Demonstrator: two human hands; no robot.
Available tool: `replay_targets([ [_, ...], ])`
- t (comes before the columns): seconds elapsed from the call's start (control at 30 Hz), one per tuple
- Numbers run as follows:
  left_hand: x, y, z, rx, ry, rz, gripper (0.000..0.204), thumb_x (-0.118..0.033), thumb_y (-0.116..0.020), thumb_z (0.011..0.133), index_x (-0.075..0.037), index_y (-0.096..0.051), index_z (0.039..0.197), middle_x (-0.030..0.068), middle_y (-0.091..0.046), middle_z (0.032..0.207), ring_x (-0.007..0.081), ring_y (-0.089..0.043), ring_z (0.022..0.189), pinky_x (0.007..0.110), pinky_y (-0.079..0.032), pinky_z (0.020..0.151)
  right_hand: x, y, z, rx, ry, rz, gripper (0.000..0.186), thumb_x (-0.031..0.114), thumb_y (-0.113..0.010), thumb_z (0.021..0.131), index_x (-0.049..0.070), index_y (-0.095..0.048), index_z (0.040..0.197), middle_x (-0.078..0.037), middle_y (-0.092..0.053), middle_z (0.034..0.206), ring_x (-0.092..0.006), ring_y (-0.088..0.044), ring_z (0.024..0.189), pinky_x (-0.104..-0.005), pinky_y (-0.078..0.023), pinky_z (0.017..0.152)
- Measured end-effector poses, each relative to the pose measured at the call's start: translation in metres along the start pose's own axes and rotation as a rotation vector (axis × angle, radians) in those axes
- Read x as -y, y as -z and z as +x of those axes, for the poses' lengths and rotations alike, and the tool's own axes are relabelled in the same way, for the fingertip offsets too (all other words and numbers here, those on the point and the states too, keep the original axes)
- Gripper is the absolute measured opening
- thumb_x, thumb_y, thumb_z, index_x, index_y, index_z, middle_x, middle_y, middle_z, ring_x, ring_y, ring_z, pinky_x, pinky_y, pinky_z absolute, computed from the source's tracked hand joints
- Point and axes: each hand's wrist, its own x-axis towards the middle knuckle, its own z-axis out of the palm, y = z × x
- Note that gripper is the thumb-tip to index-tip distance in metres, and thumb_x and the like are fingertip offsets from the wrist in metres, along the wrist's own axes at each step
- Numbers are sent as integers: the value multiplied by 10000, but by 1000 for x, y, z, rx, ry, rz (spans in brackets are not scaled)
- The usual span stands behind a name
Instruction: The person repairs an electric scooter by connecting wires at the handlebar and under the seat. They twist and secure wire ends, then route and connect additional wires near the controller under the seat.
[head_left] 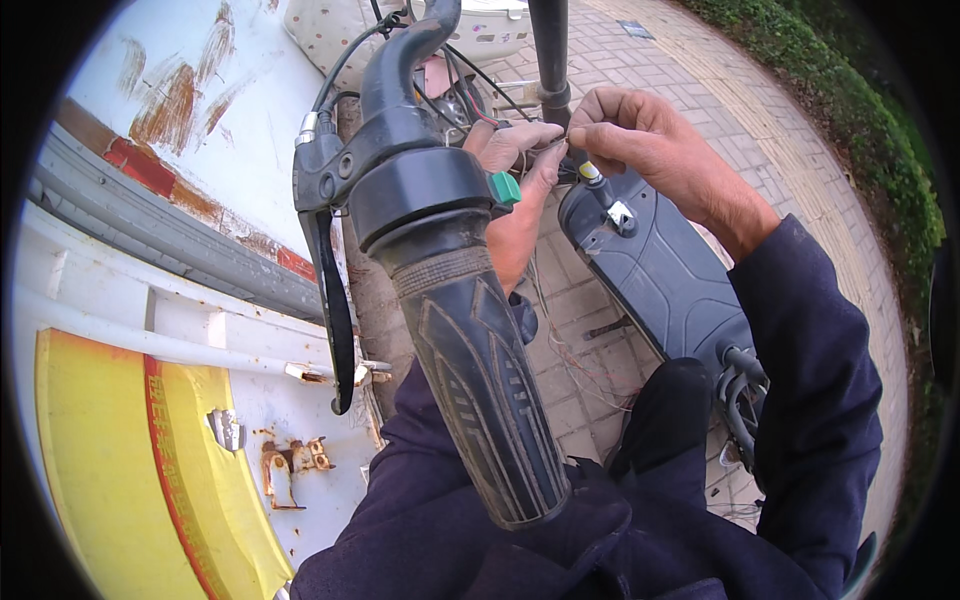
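Note:
Beyond a black handlebar grip [475, 360], my two hands meet fingertip to fingertip beside a dark upright tube [549, 50]. My left hand [512, 190] is partly hidden by the handlebar; its thumb and fingers, dusty grey at the tips, are pinched together. From the right, my right hand [650, 150] comes in with thumb and forefinger closed in a pinch. Whatever lies between the fingertips is too small to make out. Red and dark wires [465, 97] run close to my left hand. A green switch [505, 188] sticks out of the handlebar's black housing [420, 195].
A black brake lever [328, 300] hangs left of the grip. Below my hands lie a grey footboard [660, 255] and thin loose wires [560, 340]. Rusty white metal panels [180, 310] and a yellow sheet [95, 430] stand at left. Brick paving [790, 170] borders a hedge [850, 90].

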Motion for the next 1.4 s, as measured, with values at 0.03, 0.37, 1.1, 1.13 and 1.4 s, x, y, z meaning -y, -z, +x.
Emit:
replay_targets([
  [0.03, -2, 1, -1, 4, -20, 53, 189, 29, -717, 935, -12, -712, 1120, 13, -654, 1019, 72, -633, 810, 219, -534, 663, 0, 0, 0, -3, -5, -15, 167, 227, -669, 950, 61, -677, 932, 48, -546, 764, -62, -488, 716, -232, -393, 657],
  [0.37, -11, -3, -1, -14, 181, -177, 131, -22, -712, 955, -11, -698, 1085, 19, -655, 1017, 107, -633, 805, 239, -493, 660, -2, -11, -2, -125, 370, -365, 134, 149, -663, 939, 51, -587, 888, 21, -549, 753, -136, -535, 689, -301, -434, 646],
  [1.1, -6, 6, 5, 105, 452, -369, 200, -117, -701, 996, 4, -650, 1147, 48, -724, 948, 65, -620, 734, 196, -457, 613, -6, -7, -2, -62, -201, 198, 308, 335, -701, 998, 31, -743, 973, 2, -649, 781, -83, -574, 730, -247, -446, 697],
  [1.13, -6, 7, 5, 111, 469, -356, 204, -116, -699, 997, 4, -647, 1153, 50, -725, 956, 66, -622, 736, 197, -460, 617, -6, -7, -2, -60, -189, 195, 295, 325, -708, 993, 33, -743, 963, 3, -646, 781, -80, -570, 728, -247, -443, 696],
  [1.4, -8, 6, 5, 150, 409, -377, 192, -107, -683, 1003, 6, -629, 1149, 31, -676, 900, 73, -622, 735, 206, -464, 622, -10, 0, 8, 31, -24, 48, 250, 274, -716, 983, 33, -735, 919, 17, -614, 755, -78, -528, 707, -260, -420, 669],
])
